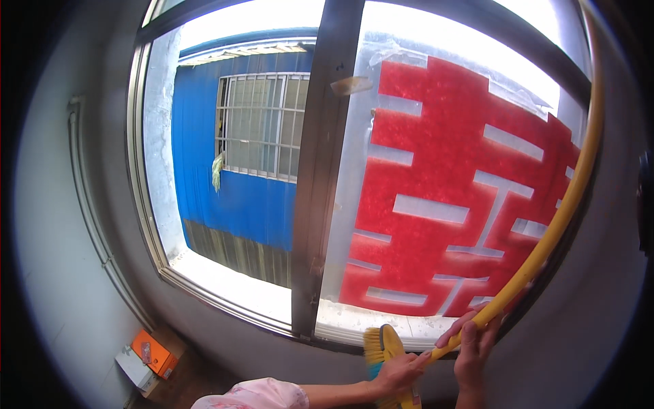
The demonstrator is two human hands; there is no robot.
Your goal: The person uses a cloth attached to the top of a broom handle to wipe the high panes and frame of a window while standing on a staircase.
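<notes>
My left hand (401,373) grips the lower end of a yellow broom handle (541,245), right beside the broom head. The broom head (392,341) is yellow with a grey edge, and its bristles (374,347) are yellow and teal; my wrist and fingers hide part of it. A little farther up the same handle, my right hand (476,340) has its fingers and thumb around the pole. From there the pole rises along the right side of the window, looking curved in this lens. Just beyond the broom head lies the window sill (352,324).
A dark-framed window (327,168) fills the view, its right pane bearing a red paper-cut decoration (434,174). Outside stands a blue wall (240,209) with a barred window (260,125). Orange (153,353) and white (135,368) boxes sit low left, near wall pipes (92,204).
</notes>
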